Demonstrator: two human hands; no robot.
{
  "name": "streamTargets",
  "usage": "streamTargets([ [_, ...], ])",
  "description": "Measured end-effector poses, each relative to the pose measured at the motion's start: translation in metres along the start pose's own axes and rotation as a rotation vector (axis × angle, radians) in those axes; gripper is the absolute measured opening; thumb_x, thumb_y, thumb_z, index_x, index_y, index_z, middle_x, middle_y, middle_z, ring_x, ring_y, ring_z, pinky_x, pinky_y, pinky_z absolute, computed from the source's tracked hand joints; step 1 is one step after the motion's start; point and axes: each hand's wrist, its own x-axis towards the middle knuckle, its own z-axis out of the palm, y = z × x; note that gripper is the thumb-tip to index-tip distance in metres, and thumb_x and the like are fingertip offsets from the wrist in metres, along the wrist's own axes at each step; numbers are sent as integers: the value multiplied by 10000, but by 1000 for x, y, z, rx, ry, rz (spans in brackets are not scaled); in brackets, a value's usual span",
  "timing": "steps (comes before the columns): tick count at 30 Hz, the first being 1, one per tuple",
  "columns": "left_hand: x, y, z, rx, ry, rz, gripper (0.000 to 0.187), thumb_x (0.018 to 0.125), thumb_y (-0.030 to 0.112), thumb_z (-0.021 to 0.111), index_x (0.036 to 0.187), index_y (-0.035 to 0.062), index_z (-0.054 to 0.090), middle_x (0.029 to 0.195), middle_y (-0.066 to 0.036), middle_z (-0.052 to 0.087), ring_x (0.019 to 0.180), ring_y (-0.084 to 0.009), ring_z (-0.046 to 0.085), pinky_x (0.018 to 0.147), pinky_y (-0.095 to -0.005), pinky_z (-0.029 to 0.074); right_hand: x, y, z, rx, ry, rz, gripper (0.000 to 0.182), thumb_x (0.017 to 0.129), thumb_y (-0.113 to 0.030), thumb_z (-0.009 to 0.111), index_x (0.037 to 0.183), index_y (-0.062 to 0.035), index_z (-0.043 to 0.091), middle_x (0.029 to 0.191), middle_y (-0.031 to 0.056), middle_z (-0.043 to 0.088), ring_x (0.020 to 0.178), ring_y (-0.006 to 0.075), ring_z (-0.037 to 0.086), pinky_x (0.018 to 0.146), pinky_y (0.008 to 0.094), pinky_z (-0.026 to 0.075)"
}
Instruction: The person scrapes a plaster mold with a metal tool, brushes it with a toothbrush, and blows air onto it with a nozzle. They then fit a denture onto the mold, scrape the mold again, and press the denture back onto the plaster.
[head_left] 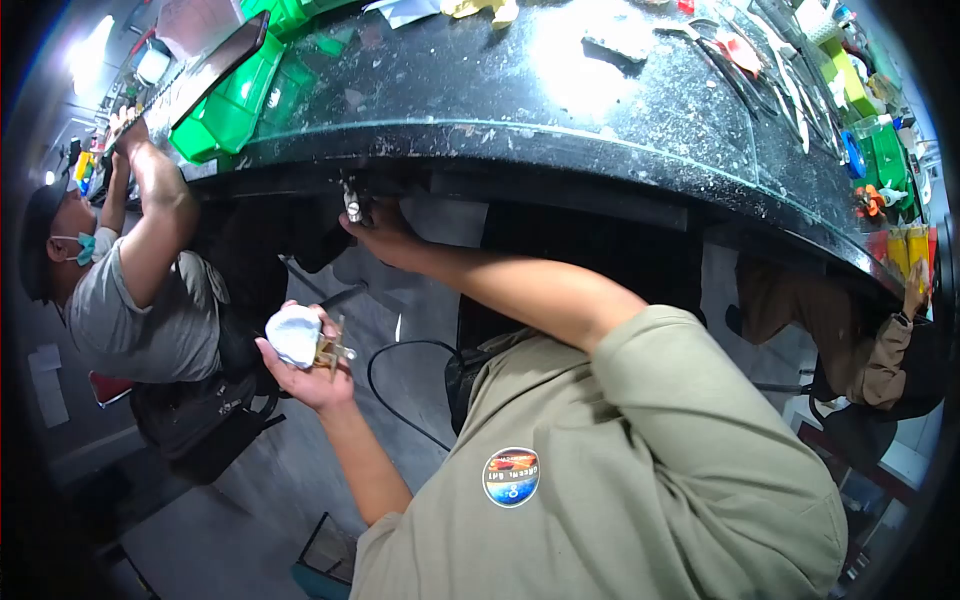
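Note:
My left hand, palm up and fingers curled, holds a whitish rounded lump low in front of the bench. Thin brass-coloured prongs stick out beside the lump, between thumb side and fingers. Across my body, my right hand reaches to the underside of the bench edge. Its fingers close around a small shiny metal piece with a round end; I cannot tell what kind of piece it is. Shadow under the bench hides part of this hand.
The black bench is scuffed and speckled, with green bins at left and several long-handled tools at right. One person works at left, another at right. A black cable hangs below.

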Motion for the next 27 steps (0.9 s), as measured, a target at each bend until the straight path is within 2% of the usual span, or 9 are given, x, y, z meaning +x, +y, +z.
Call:
streamTargets([
  [2,12,9,-23,120,48,35,585,944,549,397,1205,39,515,942,-168,618,693,-221,613,338,-255,457,-34,-25,-31,-20,-138,-131,293,849,-311,659,938,-40,592,1306,182,403,1050,298,530,913,422,415],
  [4,22,17,-18,248,61,54,584,951,530,395,1182,13,541,918,-158,636,682,-201,608,455,-276,501,-78,-52,-67,-40,-265,-369,159,870,-186,618,875,-32,577,1386,174,339,986,248,566,860,396,449],
  [5,28,18,-10,331,125,82,589,953,527,392,1176,5,547,909,-153,644,661,-189,605,493,-274,506,-98,-89,-98,201,-463,-76,48,847,-67,592,837,-23,574,1431,175,312,959,193,585,815,342,475],
  [6,35,19,-11,369,71,47,587,959,519,380,1167,-2,552,910,-147,652,646,-181,606,516,-268,500,-110,-93,-111,249,-382,-376,46,811,14,575,843,-18,585,1426,171,334,898,153,602,769,294,486],
  [9,57,17,-15,424,-83,-41,598,971,527,344,1127,1,582,883,-141,677,585,-171,606,504,-245,473,-125,-132,-154,96,-415,-623,137,777,-46,666,878,-14,578,1094,169,614,826,209,655,737,312,516],
  [13,67,6,20,541,-48,-133,589,989,536,303,977,30,603,749,-123,665,509,-144,573,459,-237,452,-154,-172,-185,-271,-508,-521,450,700,-82,729,1086,-65,498,927,127,655,732,316,677,630,387,537],
  [14,70,2,25,563,-54,-120,576,992,529,306,1003,35,601,769,-124,668,521,-158,580,455,-243,449,-162,-182,-187,-336,-430,-491,495,697,-88,729,1122,-87,475,899,113,658,626,306,666,540,388,523],
  [21,73,-3,42,940,-107,-119,560,972,560,360,979,66,623,736,-34,635,526,-88,551,438,-215,419,-172,-187,-199,-551,-302,-567,371,743,-163,711,1040,-5,556,818,139,643,552,258,653,441,353,517],
  [27,64,-14,50,1092,-116,-114,477,995,442,400,892,34,625,668,-15,579,486,-61,493,426,-209,374,-180,-175,-205,-547,-302,-488,307,752,-185,704,959,12,592,755,132,617,536,236,634,454,321,510],
])
